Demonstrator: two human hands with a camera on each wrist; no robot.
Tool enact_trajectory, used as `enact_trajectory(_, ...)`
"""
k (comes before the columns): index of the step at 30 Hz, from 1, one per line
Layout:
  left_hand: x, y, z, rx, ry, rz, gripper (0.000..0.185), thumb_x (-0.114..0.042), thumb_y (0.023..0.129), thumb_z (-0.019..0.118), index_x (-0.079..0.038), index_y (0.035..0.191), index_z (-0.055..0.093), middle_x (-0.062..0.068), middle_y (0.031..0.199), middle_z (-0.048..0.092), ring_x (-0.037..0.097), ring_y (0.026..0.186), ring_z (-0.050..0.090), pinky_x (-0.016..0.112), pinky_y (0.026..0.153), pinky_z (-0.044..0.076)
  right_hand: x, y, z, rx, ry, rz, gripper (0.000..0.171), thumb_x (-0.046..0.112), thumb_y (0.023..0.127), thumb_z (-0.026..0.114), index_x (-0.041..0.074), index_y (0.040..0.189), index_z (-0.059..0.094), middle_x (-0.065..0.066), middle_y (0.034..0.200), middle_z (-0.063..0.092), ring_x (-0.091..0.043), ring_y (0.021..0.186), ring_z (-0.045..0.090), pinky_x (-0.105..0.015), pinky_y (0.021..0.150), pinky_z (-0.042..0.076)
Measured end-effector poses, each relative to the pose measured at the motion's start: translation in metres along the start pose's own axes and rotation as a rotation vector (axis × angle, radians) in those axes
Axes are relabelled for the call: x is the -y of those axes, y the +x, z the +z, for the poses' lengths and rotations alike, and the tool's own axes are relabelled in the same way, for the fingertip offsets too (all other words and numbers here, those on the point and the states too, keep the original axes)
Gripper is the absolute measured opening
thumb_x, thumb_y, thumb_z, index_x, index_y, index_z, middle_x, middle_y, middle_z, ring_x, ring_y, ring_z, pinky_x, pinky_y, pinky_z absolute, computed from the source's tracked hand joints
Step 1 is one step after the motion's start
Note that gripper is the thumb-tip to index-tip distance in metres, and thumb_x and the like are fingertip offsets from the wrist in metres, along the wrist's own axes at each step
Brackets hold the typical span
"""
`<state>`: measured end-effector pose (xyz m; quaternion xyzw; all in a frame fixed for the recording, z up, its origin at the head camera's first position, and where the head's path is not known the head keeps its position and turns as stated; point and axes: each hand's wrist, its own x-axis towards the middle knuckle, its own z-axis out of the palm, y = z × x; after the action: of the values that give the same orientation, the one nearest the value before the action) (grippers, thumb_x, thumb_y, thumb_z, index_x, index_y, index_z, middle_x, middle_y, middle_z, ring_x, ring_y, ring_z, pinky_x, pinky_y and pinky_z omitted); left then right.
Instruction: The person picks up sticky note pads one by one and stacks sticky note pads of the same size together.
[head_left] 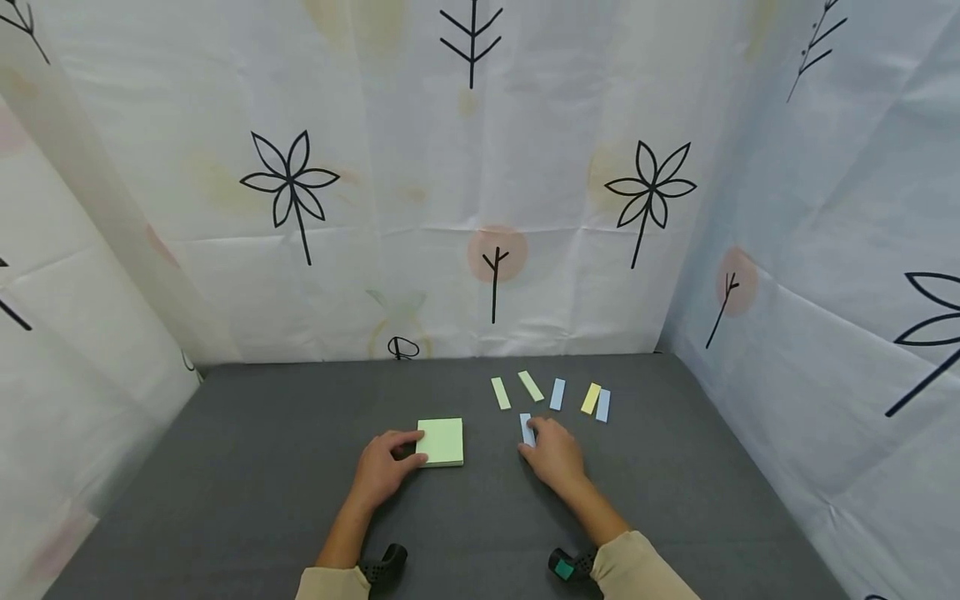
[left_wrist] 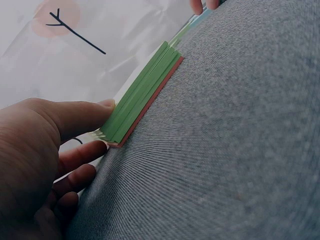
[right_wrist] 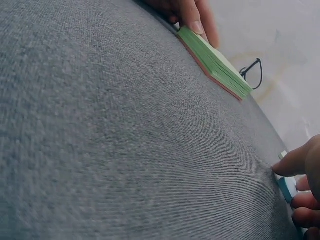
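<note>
A square pad of pale green sticky notes (head_left: pixel 441 442) lies on the grey table, a reddish layer at its bottom edge in the left wrist view. My left hand (head_left: pixel 381 471) grips its left side between thumb and fingers. To the right, my right hand (head_left: pixel 557 454) pinches a small light blue strip pad (head_left: pixel 527 429) at the table surface. In the right wrist view, the fingers partly hide this blue strip pad (right_wrist: pixel 287 189). The two hands are apart, with the green pad and the blue strip not touching.
Beyond my right hand lie two pale green strips (head_left: pixel 500 393), a blue strip (head_left: pixel 557 394), and a yellow strip (head_left: pixel 591 398) against another blue strip (head_left: pixel 603 406). Patterned white cloth (head_left: pixel 390 275) walls the back and both sides of the table (head_left: pixel 300 417).
</note>
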<state>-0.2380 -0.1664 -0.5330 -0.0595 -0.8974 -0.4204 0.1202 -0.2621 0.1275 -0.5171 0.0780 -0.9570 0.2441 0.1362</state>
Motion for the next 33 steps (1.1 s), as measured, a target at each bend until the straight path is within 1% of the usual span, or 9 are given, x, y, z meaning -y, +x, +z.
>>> enact_trajectory(4,-0.001,0.000,0.000,0.001,0.002,-0.002,0.037,-0.020,0.079,0.082,-0.015,0.115,0.074,0.004,0.108,0.067,0.019,0.087,0.057,0.041,0.077,0.046,-0.004,-0.001,-0.002,0.016,0.066,-0.032,0.043,0.021,0.076,0.083,0.001,0.111,0.069,0.001,0.071,0.051,-0.012,0.061,0.047,-0.033,0.056,0.041)
enact_trajectory(7,-0.001,-0.001,0.000,0.000,0.002,0.000,0.037,-0.020,0.079,0.082,-0.015,0.115,0.074,0.004,0.108,0.067,0.019,0.087,0.057,0.042,0.076,0.046,-0.011,-0.001,-0.005,0.029,0.119,-0.096,0.045,0.021,0.077,0.083,0.001,0.115,0.068,0.002,0.074,0.048,-0.011,0.063,0.043,-0.031,0.057,0.039)
enact_trajectory(10,-0.001,-0.001,0.000,-0.002,-0.001,0.007,0.037,-0.020,0.078,0.082,-0.015,0.114,0.074,0.004,0.107,0.067,0.019,0.086,0.057,0.042,0.076,0.046,-0.022,0.001,-0.010,0.042,0.157,-0.193,0.047,0.021,0.076,0.084,0.002,0.116,0.068,-0.001,0.084,0.055,-0.015,0.074,0.050,-0.035,0.065,0.044)
enact_trajectory(13,0.000,-0.001,0.000,-0.002,-0.001,0.013,0.037,-0.020,0.078,0.082,-0.015,0.114,0.074,0.003,0.106,0.067,0.018,0.085,0.057,0.041,0.076,0.046,-0.034,0.004,-0.015,0.062,0.178,-0.305,0.046,0.019,0.074,0.085,0.003,0.114,0.069,-0.007,0.101,0.063,-0.025,0.093,0.056,-0.044,0.081,0.047)
enact_trajectory(15,0.000,-0.001,0.000,0.000,-0.005,0.011,0.037,-0.020,0.079,0.082,-0.015,0.115,0.074,0.003,0.106,0.067,0.018,0.086,0.057,0.041,0.076,0.046,-0.042,0.007,-0.017,0.070,0.179,-0.381,0.045,0.018,0.074,0.085,0.003,0.113,0.069,-0.011,0.111,0.064,-0.030,0.103,0.056,-0.048,0.088,0.045)
enact_trajectory(17,-0.001,-0.001,0.000,0.002,-0.007,0.007,0.037,-0.020,0.079,0.081,-0.015,0.115,0.074,0.003,0.106,0.067,0.018,0.086,0.056,0.041,0.076,0.046,-0.048,0.009,-0.019,0.080,0.175,-0.454,0.043,0.017,0.075,0.084,0.002,0.112,0.070,-0.013,0.117,0.064,-0.032,0.109,0.055,-0.050,0.092,0.044)
enact_trajectory(21,-0.001,-0.001,-0.001,0.006,-0.011,-0.003,0.037,-0.019,0.079,0.081,-0.015,0.115,0.074,0.003,0.107,0.066,0.018,0.086,0.056,0.041,0.076,0.046,-0.056,0.011,-0.019,0.089,0.137,-0.584,0.036,0.015,0.077,0.082,0.004,0.109,0.071,-0.012,0.118,0.065,-0.032,0.111,0.057,-0.051,0.092,0.044)
enact_trajectory(27,-0.001,0.000,0.000,0.005,-0.002,-0.013,0.037,-0.020,0.079,0.082,-0.016,0.115,0.074,0.003,0.107,0.066,0.018,0.087,0.056,0.041,0.077,0.046,-0.058,0.013,-0.020,0.089,0.102,-0.693,0.027,0.015,0.080,0.079,0.006,0.105,0.073,-0.011,0.115,0.067,-0.032,0.111,0.059,-0.053,0.092,0.045)
enact_trajectory(33,-0.001,0.000,-0.001,0.002,0.003,-0.014,0.037,-0.020,0.079,0.082,-0.016,0.115,0.074,0.003,0.109,0.067,0.019,0.088,0.057,0.042,0.078,0.046,-0.056,0.016,-0.017,0.023,0.059,-0.788,0.023,0.015,0.078,0.080,0.007,0.099,0.074,-0.010,0.108,0.069,-0.030,0.106,0.062,-0.050,0.087,0.047)
